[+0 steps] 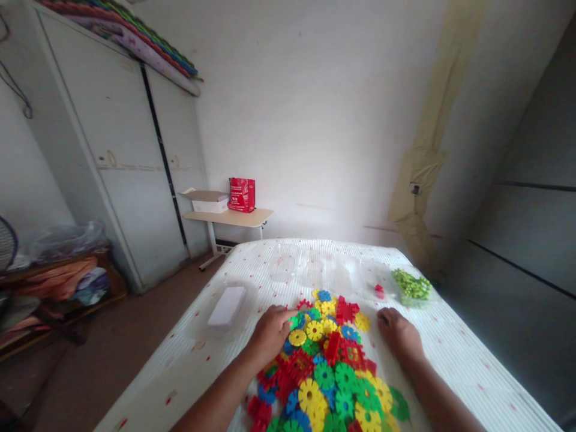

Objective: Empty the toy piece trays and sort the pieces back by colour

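A heap of red, yellow, green and blue plastic pieces (pixel 315 329), many of them notched discs, lies on the white ribbed cloth between my hands. My left hand (pixel 272 329) is at the heap's upper left edge, its thumb and fingertips against a green piece; the blur hides whether they grip it. To the right of the heap, my right hand (pixel 399 333) rests on the cloth with its fingers curled in, and what is under them is hidden.
Clear containers (pixel 326 270) stand along the far table edge. A small red piece (pixel 379 291) and a tub of light green pieces (pixel 411 287) are at the right. On the left, a white block (pixel 227 306) sits in a clear tray. Beyond is a small desk (pixel 243 218) with a red bag (pixel 242 195).
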Demonstrator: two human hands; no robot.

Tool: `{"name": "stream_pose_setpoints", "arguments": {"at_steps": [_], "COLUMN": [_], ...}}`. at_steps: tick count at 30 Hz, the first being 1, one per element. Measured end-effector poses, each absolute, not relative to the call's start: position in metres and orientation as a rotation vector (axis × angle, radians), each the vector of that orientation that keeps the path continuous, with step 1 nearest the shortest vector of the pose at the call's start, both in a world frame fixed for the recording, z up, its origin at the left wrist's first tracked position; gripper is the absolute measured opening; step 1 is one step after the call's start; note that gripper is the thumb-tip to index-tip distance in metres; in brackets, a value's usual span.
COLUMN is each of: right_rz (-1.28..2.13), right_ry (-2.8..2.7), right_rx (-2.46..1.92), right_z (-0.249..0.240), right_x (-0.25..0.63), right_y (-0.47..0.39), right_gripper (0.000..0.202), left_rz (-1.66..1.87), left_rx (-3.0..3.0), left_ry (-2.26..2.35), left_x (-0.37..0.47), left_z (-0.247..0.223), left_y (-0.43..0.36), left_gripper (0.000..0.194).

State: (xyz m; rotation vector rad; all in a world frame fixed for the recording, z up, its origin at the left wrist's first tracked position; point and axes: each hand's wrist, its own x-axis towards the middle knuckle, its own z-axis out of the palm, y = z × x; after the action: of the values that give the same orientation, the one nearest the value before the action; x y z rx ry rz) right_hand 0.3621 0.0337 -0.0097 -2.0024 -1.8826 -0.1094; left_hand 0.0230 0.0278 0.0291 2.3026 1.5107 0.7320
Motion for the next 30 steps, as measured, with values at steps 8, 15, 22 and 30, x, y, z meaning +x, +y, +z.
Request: {"name": "stream_pose_setpoints", "arguments": {"at_steps": [8,15,22,30], "right_rz": [-0.11,-0.1,-0.089,-0.067], "right_ry": [-1.869,-1.857,-1.86,-1.854], "right_rx": [-1.988,-1.979,-1.976,-1.964], "right_z": [-0.011,-0.009,-0.009,-0.012], "right_x": [0.362,0.361,0.361,0.362], "right_y": [0.034,0.033,0.033,0.034], "right_gripper": [0.019,0.019,0.019,0.02], "left_rz": [0.544,0.531,0.583,0.575], "left_rx": [2.411,2.382,2.332,2.297], "left_ry": [1.542,1.579,1.499,1.468], "left_x": [0.036,0.034,0.032,0.02], "left_z": [0.031,0.022,0.025,0.03], "left_y": [0.051,0.055,0.051,0.048], "left_gripper": [0.041,0.043,0.048,0.06]}}
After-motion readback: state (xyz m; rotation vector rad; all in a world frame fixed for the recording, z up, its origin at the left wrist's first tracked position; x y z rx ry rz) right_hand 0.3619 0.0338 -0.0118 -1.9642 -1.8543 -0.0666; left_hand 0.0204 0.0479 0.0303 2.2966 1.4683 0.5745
